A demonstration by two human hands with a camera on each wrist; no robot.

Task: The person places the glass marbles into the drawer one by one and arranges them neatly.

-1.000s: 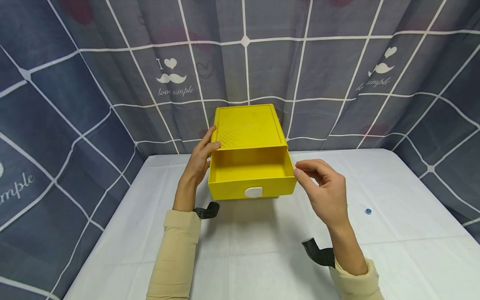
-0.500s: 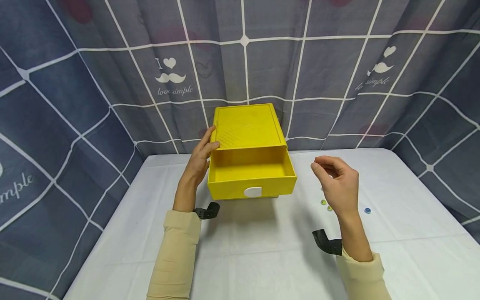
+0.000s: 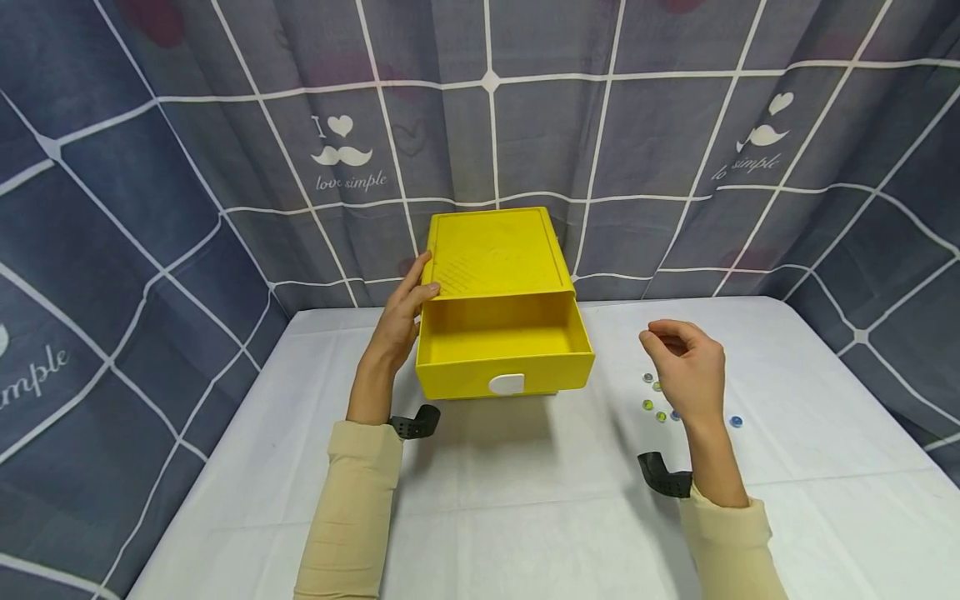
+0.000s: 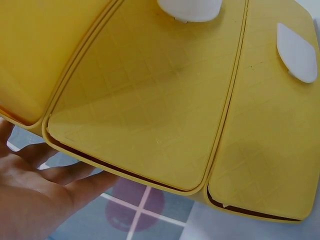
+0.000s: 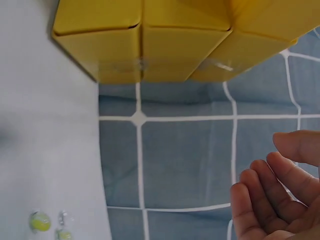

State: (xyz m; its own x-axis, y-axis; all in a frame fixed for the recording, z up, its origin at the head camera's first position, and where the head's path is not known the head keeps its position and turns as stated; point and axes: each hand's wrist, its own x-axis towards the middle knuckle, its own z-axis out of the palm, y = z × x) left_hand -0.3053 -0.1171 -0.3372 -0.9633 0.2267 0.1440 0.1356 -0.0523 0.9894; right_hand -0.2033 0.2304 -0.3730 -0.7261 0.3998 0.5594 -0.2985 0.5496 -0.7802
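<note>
A yellow drawer cabinet [image 3: 498, 250] stands at the back of the table. Its top drawer [image 3: 461, 377], with a white handle [image 3: 507, 384], is pulled out, and nothing shows on its visible floor. Two lower drawers [image 4: 145, 100] are closed in the left wrist view. My left hand [image 3: 396, 321] rests against the cabinet's left side with fingers extended. Right of the cabinet, my right hand [image 3: 690, 371] hovers above glass marbles; its fingers are loosely bent, with a gap to the thumb and nothing held. Yellow-green marbles [image 3: 648, 405] and a blue marble [image 3: 736, 422] lie nearby.
A white cloth [image 3: 510, 517] covers the table. Grey checked curtains [image 3: 540, 142] hang behind the cabinet and along both sides. Black camera mounts sit on both wrists, the right mount [image 3: 663, 477] low over the cloth.
My right hand has moved right, from the open drawer's right corner to above the marbles, uncovering several of them. The left hand and cabinet have stayed in place.
</note>
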